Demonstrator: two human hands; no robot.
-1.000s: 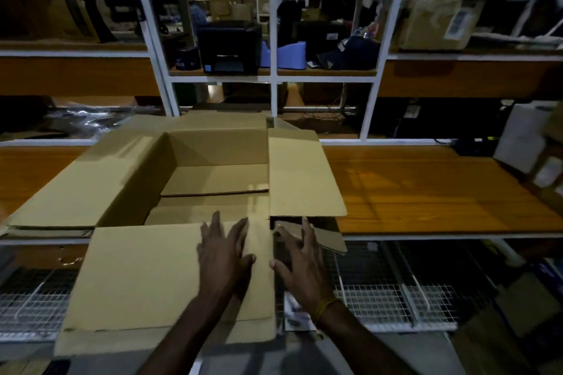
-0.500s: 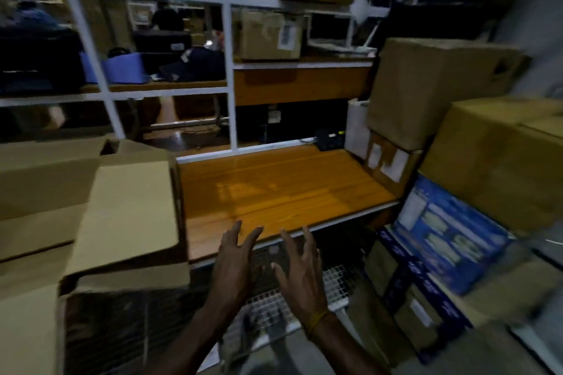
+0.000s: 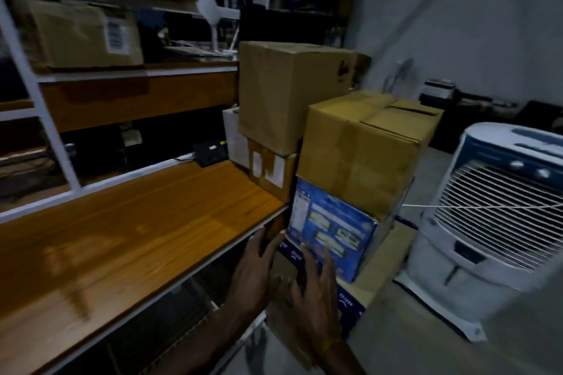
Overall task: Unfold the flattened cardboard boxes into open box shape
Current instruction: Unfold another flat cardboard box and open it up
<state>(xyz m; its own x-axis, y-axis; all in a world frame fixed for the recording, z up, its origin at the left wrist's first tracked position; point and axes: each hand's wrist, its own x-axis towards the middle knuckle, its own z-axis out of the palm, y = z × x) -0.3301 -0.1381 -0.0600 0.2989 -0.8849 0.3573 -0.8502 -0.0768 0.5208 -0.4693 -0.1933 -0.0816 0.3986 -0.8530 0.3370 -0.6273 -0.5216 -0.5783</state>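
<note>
Both my hands are raised in front of me, holding nothing. My left hand (image 3: 254, 272) has straight fingers, in front of the edge of the wooden shelf (image 3: 128, 240). My right hand (image 3: 310, 292) has spread fingers, in front of a blue printed box (image 3: 332, 228). Flat brown cardboard (image 3: 289, 332) stands on edge below my hands, partly hidden by them. The opened box I handled a moment ago is out of view.
Stacked closed cardboard boxes (image 3: 359, 149) stand to the right of the shelf, a taller one (image 3: 283, 91) behind them. A white air cooler (image 3: 493, 213) stands on the floor at the right. White shelf frames (image 3: 39, 100) with more boxes fill the left.
The view has swung right, away from the opened box, which has left the frame. Both hands came off its flap and now hover near the stacked boxes.
</note>
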